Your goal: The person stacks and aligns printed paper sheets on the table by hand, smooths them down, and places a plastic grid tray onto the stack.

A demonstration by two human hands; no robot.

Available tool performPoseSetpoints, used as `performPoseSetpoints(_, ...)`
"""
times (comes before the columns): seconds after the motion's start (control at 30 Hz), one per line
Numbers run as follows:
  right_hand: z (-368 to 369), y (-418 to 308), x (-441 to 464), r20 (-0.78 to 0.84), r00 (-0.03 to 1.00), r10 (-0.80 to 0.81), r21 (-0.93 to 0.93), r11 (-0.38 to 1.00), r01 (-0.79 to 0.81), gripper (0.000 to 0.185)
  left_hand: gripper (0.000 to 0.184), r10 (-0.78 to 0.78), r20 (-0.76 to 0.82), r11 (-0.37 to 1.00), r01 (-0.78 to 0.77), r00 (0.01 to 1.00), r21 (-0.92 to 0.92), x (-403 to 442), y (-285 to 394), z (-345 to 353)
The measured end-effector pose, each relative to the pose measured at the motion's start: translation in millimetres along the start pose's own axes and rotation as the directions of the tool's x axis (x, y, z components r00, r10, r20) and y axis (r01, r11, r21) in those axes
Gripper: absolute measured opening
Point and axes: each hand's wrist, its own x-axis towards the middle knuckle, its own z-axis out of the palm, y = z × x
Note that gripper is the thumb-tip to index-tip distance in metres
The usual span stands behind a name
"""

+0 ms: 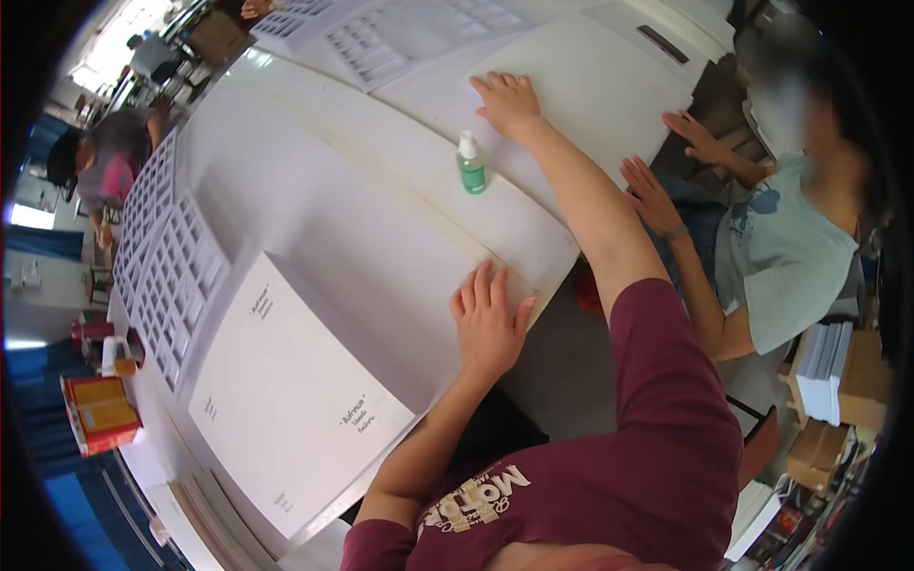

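Note:
My left hand (488,322) lies palm down at the near edge of the white table, fingers apart, with nothing in it. Farther out, my right hand (509,103) rests flat on the white tabletop, fingers spread and holding nothing. Between the two hands, closer to the right one, stands a small green pump bottle (472,169) with a white top, upright and touched by neither. A large stack of white printed sheets or a white box (295,400) with black lettering lies left of my left forearm.
White compartment trays (176,285) line the left side, and another tray (409,43) lies at the far end. A dark flat strip (663,45) sits top right. A co-worker (785,247) sits at the right, hands by the table edge. Cardboard boxes (817,455) stand lower right.

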Motion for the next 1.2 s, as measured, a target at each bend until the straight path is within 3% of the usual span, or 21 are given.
performPoseSetpoints(0.07,-26,21,0,0.048,0.989,0.143,0.157,0.976,-0.149,0.051,0.051,0.007,-0.002,1.0,-0.007,1.0,0.003,0,-1,1)
performPoseSetpoints(0.13,-30,79,6,0.136,0.888,0.44,0.155,0.876,-0.458,0.065,0.051,0.005,0.002,1.0,-0.005,1.0,0.026,1,0,1)
performPoseSetpoints(0.2,-36,148,-5,0.183,0.749,0.637,0.081,0.75,-0.657,0.07,0.052,-0.001,0.015,0.999,0.0,1.0,0.036,0,3,1)
performPoseSetpoints(0.27,-49,204,-30,0.189,0.653,0.734,-0.041,0.67,-0.741,0.071,0.054,-0.01,0.027,0.999,0.009,1.0,0.043,0,5,0)
performPoseSetpoints(0.43,-20,313,-52,0.204,0.62,0.758,-0.102,0.646,-0.756,0.078,0.067,-0.019,0.099,0.997,0.012,0.995,0.074,4,9,-1)
performPoseSetpoints(0.53,-20,304,-41,0.256,0.72,0.646,-0.171,0.763,-0.624,0.085,0.076,-0.015,0.155,0.996,0.001,0.988,0.092,8,14,-6)
performPoseSetpoints(0.63,-2,298,-25,0.238,0.814,0.53,-0.054,0.844,-0.534,0.091,0.082,-0.013,0.218,0.992,-0.014,0.976,0.122,16,18,-9)
performPoseSetpoints(0.83,41,341,5,0.276,0.529,0.802,-0.223,0.589,-0.777,0.1,0.086,-0.051,0.275,0.984,0.001,0.96,0.179,23,16,-5)
performPoseSetpoints(0.97,74,315,63,0.266,0.629,0.73,-0.105,0.671,-0.734,0.097,0.089,-0.054,0.257,0.979,0.0,0.965,0.206,21,11,3)
performPoseSetpoints(1.2,74,220,153,0.385,0.806,0.45,0.01,0.871,-0.491,0.089,0.089,-0.111,0.32,0.98,0.05,0.941,0.194,23,7,1)
